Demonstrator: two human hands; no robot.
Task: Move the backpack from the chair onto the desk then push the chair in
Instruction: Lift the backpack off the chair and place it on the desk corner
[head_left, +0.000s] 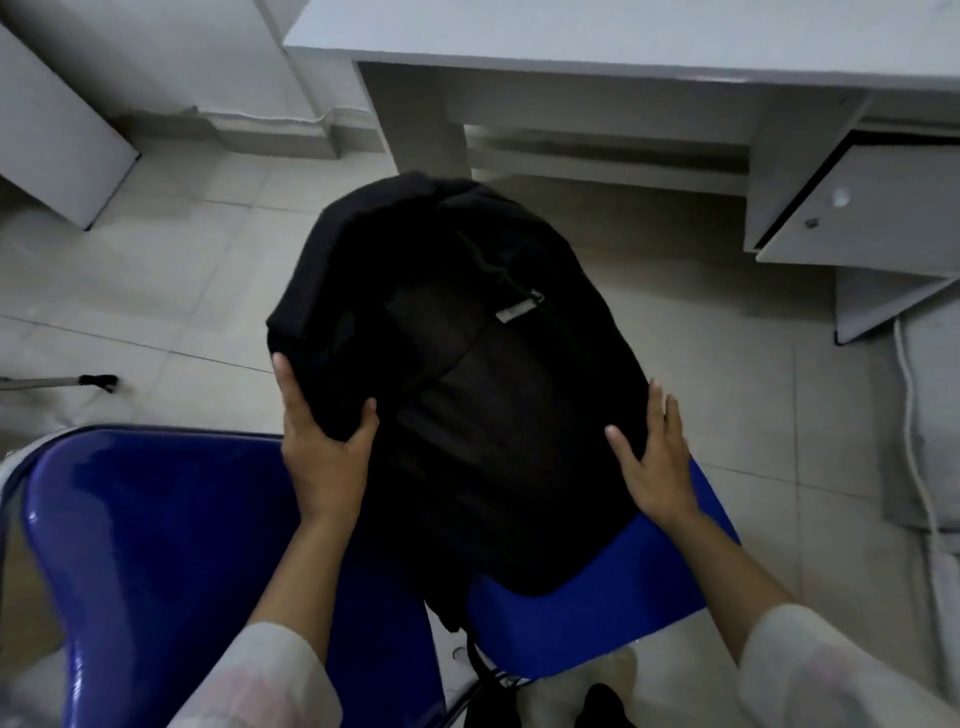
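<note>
No text could be read: a small grey label (515, 312) on the front of the black backpack (467, 374) was too blurred.

We see the backpack (457, 374) on the chair (156, 545) seat, our hands (324, 457) at its left and right sides, the desk (623, 36) beyond it.

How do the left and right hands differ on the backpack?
Left hand pinches the backpack edge, thumb over the fabric; right hand lies flat and open against its side. Left sits farther up the bag, right nearer the blue chair seat. Both touch the bag.
</note>
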